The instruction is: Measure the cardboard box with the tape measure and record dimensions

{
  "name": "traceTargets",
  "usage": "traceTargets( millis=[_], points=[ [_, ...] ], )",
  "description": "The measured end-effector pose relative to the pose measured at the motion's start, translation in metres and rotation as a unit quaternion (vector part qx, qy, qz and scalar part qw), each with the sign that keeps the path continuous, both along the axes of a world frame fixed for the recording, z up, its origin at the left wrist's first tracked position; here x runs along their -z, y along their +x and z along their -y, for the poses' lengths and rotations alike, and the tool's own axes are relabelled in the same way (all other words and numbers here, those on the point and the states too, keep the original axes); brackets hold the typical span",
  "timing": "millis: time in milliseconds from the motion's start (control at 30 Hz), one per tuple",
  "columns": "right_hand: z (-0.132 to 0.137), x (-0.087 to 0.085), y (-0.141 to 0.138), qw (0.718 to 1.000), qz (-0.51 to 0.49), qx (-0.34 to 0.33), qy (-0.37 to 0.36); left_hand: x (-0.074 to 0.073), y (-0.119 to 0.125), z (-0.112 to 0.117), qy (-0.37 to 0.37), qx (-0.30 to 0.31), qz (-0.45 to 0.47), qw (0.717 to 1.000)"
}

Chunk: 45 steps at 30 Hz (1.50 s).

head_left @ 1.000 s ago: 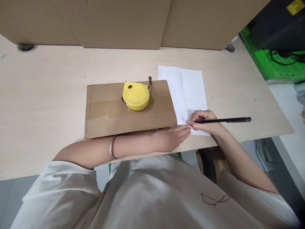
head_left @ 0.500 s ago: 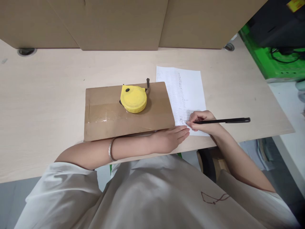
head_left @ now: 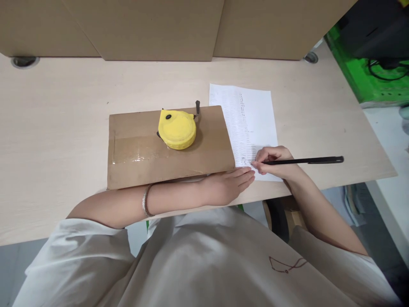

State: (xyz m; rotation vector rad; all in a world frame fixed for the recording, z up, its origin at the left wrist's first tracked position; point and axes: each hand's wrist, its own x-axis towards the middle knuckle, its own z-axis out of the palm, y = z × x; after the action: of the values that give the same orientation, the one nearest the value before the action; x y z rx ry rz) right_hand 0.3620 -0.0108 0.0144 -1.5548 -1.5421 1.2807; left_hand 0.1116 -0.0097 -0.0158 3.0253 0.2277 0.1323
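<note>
My right hand [head_left: 273, 161] is closed around a black pen [head_left: 313, 160], its tip end at the lower part of a white sheet of paper [head_left: 260, 115]. Columns of small marks run down the sheet. Lying flat, my left hand [head_left: 228, 186] has its fingers stretched out over the sheet's lower edge, close to the right fingertips. My left forearm rests along the near side of a taped cardboard box [head_left: 137, 170], which sits against the paper's left edge. On the box lies a yellow round tape measure [head_left: 178, 130] with a black strap at its upper right.
Large cardboard panels [head_left: 159, 30] stand along the back of the pale wooden desk [head_left: 64, 94]. Round cable holes [head_left: 24, 62] sit at the back corners. At the right is a green crate [head_left: 380, 87] with black items and cables.
The camera view has shifted slightly, so the panels and box appear a little higher. My right hand still grips the pen on the paper, and my left hand stays in place.
</note>
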Motion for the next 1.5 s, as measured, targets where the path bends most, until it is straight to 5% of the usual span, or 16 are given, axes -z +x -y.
traceTargets(
  millis=[1500],
  points=[
    [0.0069, -0.0041, 0.0024, 0.999, 0.01, 0.038, -0.01, -0.0021, 0.0006, 0.0014, 0.044, -0.016, 0.015, 0.999]
  ],
)
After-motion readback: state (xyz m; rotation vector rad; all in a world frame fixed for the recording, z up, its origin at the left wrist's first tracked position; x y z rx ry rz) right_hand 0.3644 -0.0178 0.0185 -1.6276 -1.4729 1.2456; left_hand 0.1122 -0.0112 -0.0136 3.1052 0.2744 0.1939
